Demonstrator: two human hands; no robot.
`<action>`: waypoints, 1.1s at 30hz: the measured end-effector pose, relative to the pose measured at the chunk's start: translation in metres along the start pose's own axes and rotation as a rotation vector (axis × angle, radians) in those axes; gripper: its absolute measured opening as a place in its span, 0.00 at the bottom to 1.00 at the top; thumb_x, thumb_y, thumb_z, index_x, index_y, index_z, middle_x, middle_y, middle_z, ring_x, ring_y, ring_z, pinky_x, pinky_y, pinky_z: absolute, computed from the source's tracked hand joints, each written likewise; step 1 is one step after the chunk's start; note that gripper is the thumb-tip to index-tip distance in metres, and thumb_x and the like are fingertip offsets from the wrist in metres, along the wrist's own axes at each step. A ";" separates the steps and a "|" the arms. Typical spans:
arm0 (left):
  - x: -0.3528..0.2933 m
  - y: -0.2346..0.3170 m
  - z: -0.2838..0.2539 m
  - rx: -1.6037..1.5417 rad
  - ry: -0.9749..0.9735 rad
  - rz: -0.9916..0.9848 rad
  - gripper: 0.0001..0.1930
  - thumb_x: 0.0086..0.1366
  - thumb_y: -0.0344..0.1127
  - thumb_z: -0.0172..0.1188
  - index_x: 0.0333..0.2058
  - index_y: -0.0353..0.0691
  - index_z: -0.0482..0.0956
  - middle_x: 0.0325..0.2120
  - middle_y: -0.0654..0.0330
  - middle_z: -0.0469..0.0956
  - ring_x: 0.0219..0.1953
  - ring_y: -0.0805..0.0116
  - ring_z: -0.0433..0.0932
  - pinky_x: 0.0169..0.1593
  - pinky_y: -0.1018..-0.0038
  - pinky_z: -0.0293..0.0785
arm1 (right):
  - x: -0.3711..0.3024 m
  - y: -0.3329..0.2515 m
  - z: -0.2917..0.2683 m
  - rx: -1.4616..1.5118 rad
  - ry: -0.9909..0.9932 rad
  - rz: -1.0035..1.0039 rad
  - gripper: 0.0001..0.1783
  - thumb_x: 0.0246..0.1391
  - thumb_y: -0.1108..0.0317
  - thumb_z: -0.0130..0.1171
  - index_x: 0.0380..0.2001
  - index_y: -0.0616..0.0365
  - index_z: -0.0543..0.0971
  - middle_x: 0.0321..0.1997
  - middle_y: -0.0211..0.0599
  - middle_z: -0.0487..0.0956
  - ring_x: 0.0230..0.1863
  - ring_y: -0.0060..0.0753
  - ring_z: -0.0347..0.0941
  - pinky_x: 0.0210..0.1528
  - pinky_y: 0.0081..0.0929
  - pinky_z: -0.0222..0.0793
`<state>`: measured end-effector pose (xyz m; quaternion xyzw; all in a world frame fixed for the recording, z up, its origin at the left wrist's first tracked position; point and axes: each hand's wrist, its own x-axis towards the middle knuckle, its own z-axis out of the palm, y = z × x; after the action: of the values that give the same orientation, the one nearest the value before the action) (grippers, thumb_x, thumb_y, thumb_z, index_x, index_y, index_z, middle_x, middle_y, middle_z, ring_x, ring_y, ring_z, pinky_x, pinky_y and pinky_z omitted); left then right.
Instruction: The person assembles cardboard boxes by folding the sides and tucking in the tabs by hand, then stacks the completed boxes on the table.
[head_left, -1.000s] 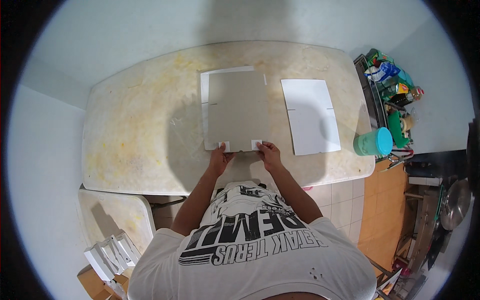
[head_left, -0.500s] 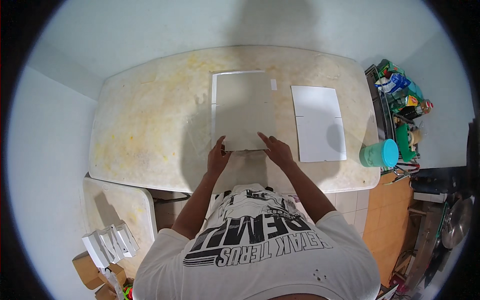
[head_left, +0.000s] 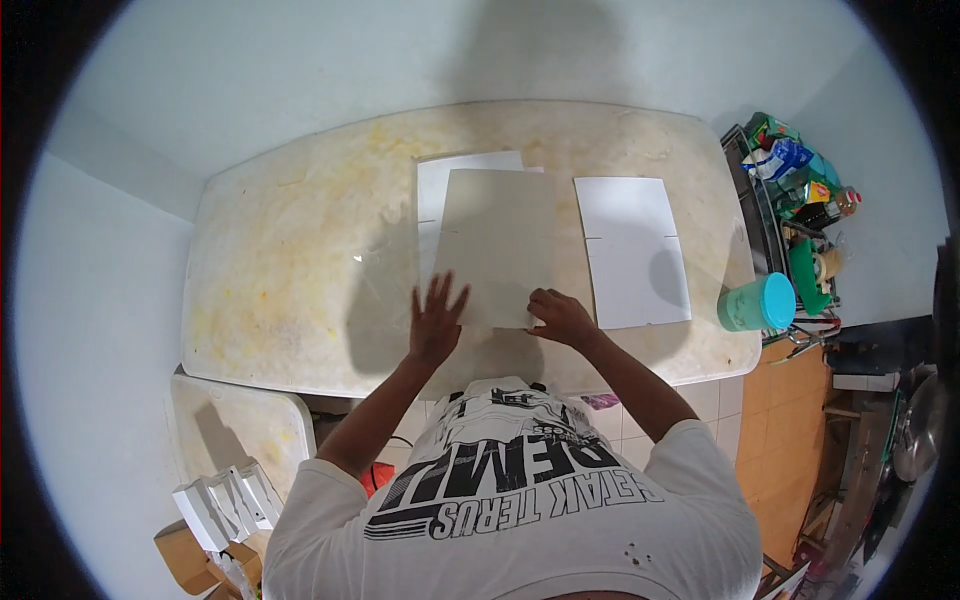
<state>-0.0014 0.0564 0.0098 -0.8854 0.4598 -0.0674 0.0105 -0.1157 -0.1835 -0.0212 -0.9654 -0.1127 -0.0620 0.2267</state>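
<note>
At the centre of the frame, a grey board [head_left: 497, 240] overlaps a white sheet [head_left: 432, 190], which shows along its left and upper sides. The 2 hands are at the board's near edge: the left hand [head_left: 437, 322] has its fingers spread at the lower left corner, and the right hand [head_left: 560, 318] pinches the lower right corner. Right of centre, 1 white panel [head_left: 635, 255] lies on the worktop [head_left: 270, 280], near a teal-lidded container [head_left: 758, 303] at the frame's right.
</note>
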 end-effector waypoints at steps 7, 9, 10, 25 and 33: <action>-0.024 -0.011 0.032 0.007 -0.207 0.152 0.23 0.58 0.32 0.47 0.54 0.46 0.64 0.52 0.62 0.66 0.57 0.59 0.61 0.61 0.46 0.36 | 0.032 -0.020 -0.027 0.221 -0.263 -0.013 0.23 0.48 0.47 0.54 0.39 0.53 0.74 0.47 0.32 0.72 0.49 0.38 0.67 0.50 0.36 0.65; -0.017 -0.009 0.022 -0.009 -0.186 0.205 0.22 0.57 0.32 0.48 0.53 0.45 0.65 0.51 0.61 0.67 0.56 0.59 0.62 0.60 0.44 0.37 | 0.051 -0.008 -0.004 0.072 -0.186 0.022 0.24 0.51 0.45 0.47 0.42 0.51 0.73 0.50 0.31 0.71 0.53 0.38 0.63 0.54 0.43 0.58; -0.016 -0.009 0.016 -0.019 -0.158 0.239 0.22 0.56 0.32 0.49 0.51 0.44 0.66 0.50 0.60 0.67 0.55 0.60 0.63 0.60 0.41 0.38 | 0.062 -0.008 0.001 -0.081 -0.111 0.038 0.26 0.55 0.43 0.41 0.45 0.49 0.73 0.54 0.30 0.70 0.58 0.38 0.60 0.59 0.49 0.52; 0.108 -0.043 -0.053 -0.262 -0.019 0.291 0.08 0.46 0.42 0.63 0.22 0.49 0.75 0.27 0.72 0.73 0.50 0.68 0.66 0.57 0.36 0.34 | 0.121 0.066 -0.012 0.497 -0.898 0.172 0.27 0.58 0.40 0.25 0.51 0.29 0.69 0.54 0.36 0.68 0.59 0.37 0.55 0.60 0.36 0.47; 0.177 -0.066 0.004 -0.334 0.064 0.082 0.11 0.50 0.42 0.63 0.32 0.48 0.75 0.35 0.70 0.72 0.52 0.67 0.64 0.60 0.43 0.37 | 0.097 0.137 0.009 1.622 -0.293 0.579 0.33 0.54 0.43 0.45 0.56 0.54 0.63 0.51 0.29 0.70 0.49 0.27 0.65 0.54 0.25 0.61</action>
<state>0.1533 -0.0504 0.0307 -0.8528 0.5003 -0.0180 -0.1486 0.0128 -0.2807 -0.0707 -0.4953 0.0999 0.2221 0.8339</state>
